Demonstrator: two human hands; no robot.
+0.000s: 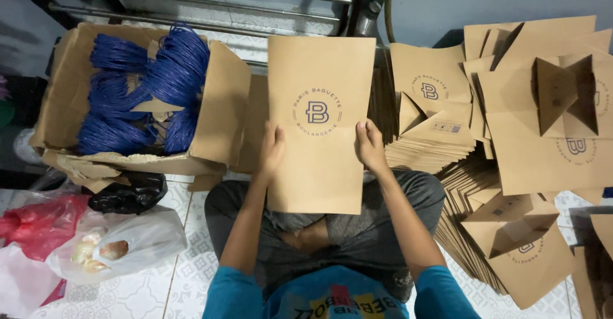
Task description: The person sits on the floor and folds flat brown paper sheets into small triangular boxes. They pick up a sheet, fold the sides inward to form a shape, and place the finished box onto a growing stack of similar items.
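Brown paper bag (317, 124), flat, is held up by both hands. Left hand (272, 150) pinches its left edge and right hand (370, 145) pinches its right edge, arms bent over crossed legs on a white tiled floor (137, 296). Left of the grip sits a cardboard box (220, 111) of blue cords (143, 86). Right of it lie stacks of folded bags (511, 159).

left hand (271, 150) | fingers curled, gripping | right hand (370, 145) | same | both forearms stretched forward
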